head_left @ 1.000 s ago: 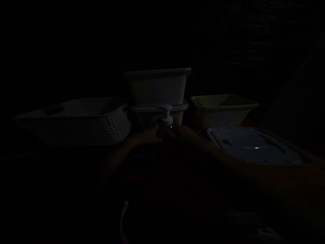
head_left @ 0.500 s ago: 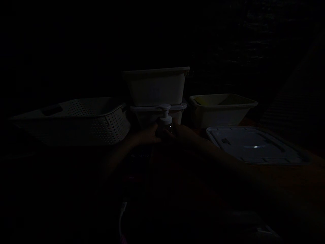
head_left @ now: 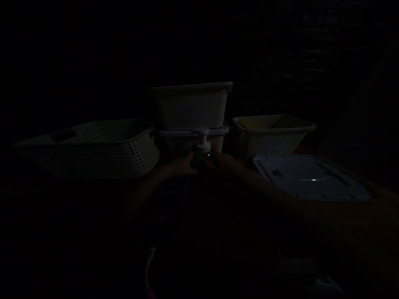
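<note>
Head view: very dim light; outlines readable, fine detail poor. Bottle with a white plastic pump head (head_left: 204, 146) stands upright at centre, in front of the stacked tubs, nozzle pointing left. Left hand (head_left: 184, 164) lies against its left side, right hand (head_left: 225, 162) against its right; the grip of both is closed around the bottle's dark body, fingers partly lost in shadow. Cannot tell whether the base touches the reddish-brown worktop (head_left: 358, 214).

Surroundings: off-white rectangular plastic upper tub (head_left: 193, 108) sits on a similar lidded lower tub (head_left: 177, 144), just behind the bottle. White perforated plastic basket (head_left: 137, 160) to the left, near the left forearm. Off-white rectangular right-hand tub (head_left: 268, 143) holds something yellow (head_left: 247, 123), otherwise unclear. Flat pale plastic lid (head_left: 311, 176) lies before that tub, beside the right forearm. Dark display with faint digits (head_left: 171, 191) below the left hand; white cable (head_left: 148, 268) nearer the camera.
</note>
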Available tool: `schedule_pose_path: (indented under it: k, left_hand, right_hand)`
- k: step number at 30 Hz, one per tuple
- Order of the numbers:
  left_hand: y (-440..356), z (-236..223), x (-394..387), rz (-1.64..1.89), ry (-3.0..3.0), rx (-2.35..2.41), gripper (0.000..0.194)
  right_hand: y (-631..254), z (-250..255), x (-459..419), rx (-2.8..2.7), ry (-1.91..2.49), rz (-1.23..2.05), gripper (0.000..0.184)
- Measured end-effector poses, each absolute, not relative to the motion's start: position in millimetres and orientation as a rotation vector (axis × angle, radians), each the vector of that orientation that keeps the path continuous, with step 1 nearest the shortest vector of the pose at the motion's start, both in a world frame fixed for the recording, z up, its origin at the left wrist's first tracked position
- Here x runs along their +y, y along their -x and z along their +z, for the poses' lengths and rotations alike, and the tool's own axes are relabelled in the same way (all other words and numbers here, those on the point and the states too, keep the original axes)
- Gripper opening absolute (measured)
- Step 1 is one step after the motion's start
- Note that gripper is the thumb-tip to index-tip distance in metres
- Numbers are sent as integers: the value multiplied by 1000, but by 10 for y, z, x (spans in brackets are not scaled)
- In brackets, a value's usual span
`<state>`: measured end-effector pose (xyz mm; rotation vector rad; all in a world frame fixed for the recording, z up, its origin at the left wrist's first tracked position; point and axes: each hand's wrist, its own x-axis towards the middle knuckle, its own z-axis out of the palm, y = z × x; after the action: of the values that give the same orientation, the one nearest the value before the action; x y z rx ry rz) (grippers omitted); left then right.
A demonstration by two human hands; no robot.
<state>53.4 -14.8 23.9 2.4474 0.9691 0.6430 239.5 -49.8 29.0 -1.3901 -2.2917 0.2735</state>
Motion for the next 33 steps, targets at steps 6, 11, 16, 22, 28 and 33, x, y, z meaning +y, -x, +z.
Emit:
schedule_pose_path:
  k: [6, 11, 16, 22, 28, 33]
  left_hand:
    - [-512, 223, -143, 624, -2464, 1000, 52]
    - [-504, 223, -150, 605, -2476, 1060, 55]
    - [-529, 242, -156, 637, -2444, 996, 50]
    - [-524, 226, -141, 626, -2436, 1014, 47]
    - [-528, 259, -170, 619, -2431, 1050, 50]
    - [-540, 275, -193, 602, -2452, 990, 49]
  right_hand:
    - [-2400, 278, -487, -2284, 1364, 272, 53]
    - [-2398, 293, -505, -2295, 1373, 272, 50]
    - [-2393, 304, -514, -2287, 1385, 266, 50]
    - [-2388, 308, -519, -2293, 1386, 265, 52]
    - [-2403, 266, -480, -2305, 1342, 259, 51]
    - [-2389, 314, -538, -2315, 1399, 237, 54]
